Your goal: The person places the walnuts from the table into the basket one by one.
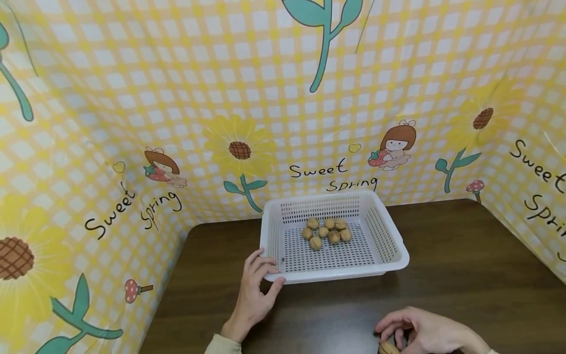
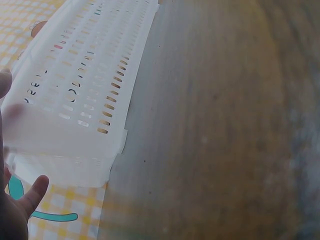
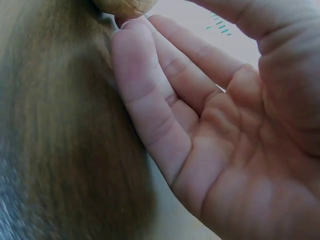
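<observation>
A white plastic basket [image 1: 336,276] with slotted walls stands on the table, and several walnuts [image 1: 324,232] lie in a loose cluster on its floor. My left hand [image 1: 258,290] holds the basket's near left corner, fingers over the rim and thumb against the front edge. From the left wrist view, that hand [image 2: 15,210] shows only at the left border, beside the basket's wall [image 2: 75,95]. Low in the head view, my right hand [image 1: 426,332] pinches a walnut [image 1: 389,348]. This walnut [image 3: 125,6] is at the fingertips in the right wrist view, partly cut off.
The dark wooden table [image 1: 446,255] extends to both sides of the basket. Behind and beside it hangs a yellow checked cloth [image 1: 300,123] printed with flowers and lettering, close to the basket's far rim.
</observation>
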### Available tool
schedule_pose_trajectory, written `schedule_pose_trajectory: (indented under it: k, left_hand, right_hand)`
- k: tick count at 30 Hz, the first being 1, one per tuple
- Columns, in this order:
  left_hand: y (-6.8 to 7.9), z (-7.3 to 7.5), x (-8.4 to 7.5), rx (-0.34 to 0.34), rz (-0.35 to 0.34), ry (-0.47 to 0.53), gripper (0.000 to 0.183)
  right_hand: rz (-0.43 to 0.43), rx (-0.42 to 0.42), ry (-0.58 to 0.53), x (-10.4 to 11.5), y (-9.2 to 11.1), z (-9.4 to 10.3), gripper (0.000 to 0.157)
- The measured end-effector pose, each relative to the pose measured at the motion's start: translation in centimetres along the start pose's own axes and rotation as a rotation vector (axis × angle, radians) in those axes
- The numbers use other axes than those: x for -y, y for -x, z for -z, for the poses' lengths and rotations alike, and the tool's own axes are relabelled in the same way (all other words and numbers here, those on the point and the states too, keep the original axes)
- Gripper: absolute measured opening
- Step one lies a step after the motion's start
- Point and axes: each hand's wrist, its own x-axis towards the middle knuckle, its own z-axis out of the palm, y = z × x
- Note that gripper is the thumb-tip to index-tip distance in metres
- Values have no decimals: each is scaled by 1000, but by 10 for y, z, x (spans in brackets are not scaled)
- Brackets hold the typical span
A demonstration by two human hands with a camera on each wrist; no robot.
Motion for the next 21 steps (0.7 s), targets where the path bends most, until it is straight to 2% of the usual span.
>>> schedule_pose_trajectory:
  k: [8,10,14,16,18,21]
  left_hand:
    - [0,0,-3,10,22,7,14]
    - [1,0,-3,11,25,9,14]
    - [1,-1,-2,9,12,5,14]
    - [1,-2,0,9,9,6,14]
    - [1,-2,0,4,2,8,14]
    - [-1,-1,1,-9,-8,8,14]
  right_hand:
    - [46,-4,82,0,-2,-1,43]
    - [6,-11,64,3,-1,-2,44]
    - [-112,0,-55,10,2,-10,44]
    - [-140,13,-66,12,2,-16,42]
    - [-134,26,-60,13,-1,-21,38]
    - [-73,10,16,11,-7,-28,33]
